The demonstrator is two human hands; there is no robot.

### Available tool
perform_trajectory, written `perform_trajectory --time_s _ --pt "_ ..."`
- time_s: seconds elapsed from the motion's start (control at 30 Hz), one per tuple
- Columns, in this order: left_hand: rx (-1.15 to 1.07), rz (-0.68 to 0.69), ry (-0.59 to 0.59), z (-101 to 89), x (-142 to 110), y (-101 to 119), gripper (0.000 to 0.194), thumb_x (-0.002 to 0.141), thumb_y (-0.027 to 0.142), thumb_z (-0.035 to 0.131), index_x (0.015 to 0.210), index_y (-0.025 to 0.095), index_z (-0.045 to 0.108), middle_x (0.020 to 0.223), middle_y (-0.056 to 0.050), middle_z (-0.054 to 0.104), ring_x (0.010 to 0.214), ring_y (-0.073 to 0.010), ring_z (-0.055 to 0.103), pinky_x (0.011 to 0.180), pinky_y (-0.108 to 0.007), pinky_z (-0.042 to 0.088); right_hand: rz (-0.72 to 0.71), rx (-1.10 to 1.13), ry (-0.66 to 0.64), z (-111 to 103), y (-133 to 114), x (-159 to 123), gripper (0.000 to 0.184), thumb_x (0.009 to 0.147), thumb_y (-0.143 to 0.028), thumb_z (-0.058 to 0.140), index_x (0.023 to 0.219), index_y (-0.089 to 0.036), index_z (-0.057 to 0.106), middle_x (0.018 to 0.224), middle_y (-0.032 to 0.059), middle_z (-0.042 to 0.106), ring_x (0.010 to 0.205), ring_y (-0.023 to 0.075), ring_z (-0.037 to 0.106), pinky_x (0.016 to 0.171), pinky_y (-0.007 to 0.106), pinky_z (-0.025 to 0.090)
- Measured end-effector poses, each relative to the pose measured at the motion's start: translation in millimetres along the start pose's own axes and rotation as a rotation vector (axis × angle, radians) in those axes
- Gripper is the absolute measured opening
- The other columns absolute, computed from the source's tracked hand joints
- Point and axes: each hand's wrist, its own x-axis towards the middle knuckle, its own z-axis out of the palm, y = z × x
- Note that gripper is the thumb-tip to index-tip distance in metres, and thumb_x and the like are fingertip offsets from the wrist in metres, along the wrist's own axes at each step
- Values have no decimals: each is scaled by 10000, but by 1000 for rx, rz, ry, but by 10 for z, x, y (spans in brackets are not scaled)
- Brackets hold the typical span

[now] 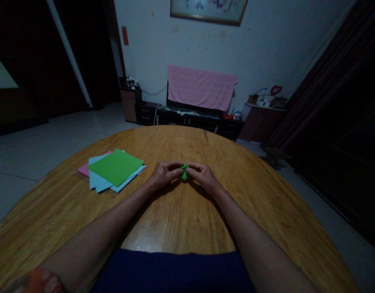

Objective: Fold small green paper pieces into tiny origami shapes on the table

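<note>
A small folded piece of green paper (184, 173) is held just above the middle of the round wooden table (187, 215). From its left side my left hand (165, 173) pinches it between thumb and fingers. My right hand (203, 175) grips the opposite side in the same way, so the two hands face each other. Fingers cover the paper's side edges, and its exact folded shape is too small to tell. To the left of my left hand lies a loose stack of square paper sheets, a green sheet (116, 167) on top of light blue and pink ones.
Beyond the table, a pink cloth (201, 87) hangs over a flat screen on a low black cabinet (187, 118). A side cabinet (260, 122) with assorted items stands at the right, near dark curtains. A framed picture (208, 10) hangs on the wall.
</note>
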Motion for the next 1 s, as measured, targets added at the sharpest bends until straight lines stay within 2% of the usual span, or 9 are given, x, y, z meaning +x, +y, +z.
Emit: perform_trajectory --time_s 0.2,0.37,0.47,0.63,0.8,1.0 --pt "-49 -27 34 32 7 26 286 711 337 746 929 152 729 888 -97 733 791 -197 666 718 -330 544 19 34 2 -13 15 20 253 705 -322 734 921 -193 711 733 9 690 627 115 615 617 254 465" --pt "-61 -39 39 54 -15 66 267 699 316 754 904 147 734 837 -80 725 753 -181 658 697 -315 535 47 110 -26 -50 66 84 307 642 -316 794 902 -178 707 723 11 690 616 116 618 631 267 486" --pt "-116 -68 32 75 -46 82 287 711 322 750 938 147 733 850 -89 725 748 -182 660 686 -312 531 70 160 -71 -102 98 117 337 626 -316 819 908 -174 704 754 22 703 640 127 638 666 282 504" --pt "-152 -77 27 88 -51 86 263 721 317 742 924 149 734 840 -83 722 738 -177 656 677 -304 527 72 185 -149 -182 144 142 361 673 -364 802 957 -159 712 831 54 720 693 146 659 718 307 523" --pt "-91 -61 53 90 -41 99 228 712 292 734 898 160 736 826 -71 721 724 -162 641 669 -290 513 68 183 -119 -192 168 160 369 669 -362 811 962 -160 715 824 56 726 693 148 663 705 303 530" --pt "-155 -90 32 97 -61 99 233 710 297 745 909 175 745 808 -60 719 717 -162 636 646 -284 499 57 168 -109 -197 167 171 333 667 -352 811 918 -152 724 767 50 718 664 151 666 683 306 535"
